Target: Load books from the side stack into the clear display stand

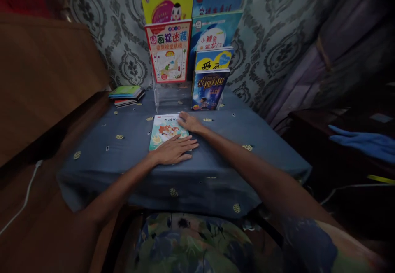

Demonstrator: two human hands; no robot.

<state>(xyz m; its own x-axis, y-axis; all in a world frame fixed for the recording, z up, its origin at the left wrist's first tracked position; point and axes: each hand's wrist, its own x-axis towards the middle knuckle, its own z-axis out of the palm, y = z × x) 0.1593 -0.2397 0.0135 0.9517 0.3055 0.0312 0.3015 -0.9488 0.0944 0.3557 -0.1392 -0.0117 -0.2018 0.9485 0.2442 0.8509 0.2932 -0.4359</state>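
Note:
A thin picture book (160, 131) with a white and teal cover and an orange figure lies flat on the cloth-covered table. My left hand (173, 151) rests flat over its lower right part, fingers stretched out and slightly spread, open. At the upper right corner of the same book, my right hand (189, 121) lies with its fingertips on the cover, fingers a little bent and not gripping. Both hands hide the book's right side. Just behind the book stands a clear display rack (156, 100).
Upright in the rack are a red-bordered book (168, 52), a yellow book (160, 3), a dark blue book (210, 89) and several others. A small book stack (126, 94) sits at the back left. To the right lies a blue glove (364, 141). A wooden cabinet (46, 71) borders the left.

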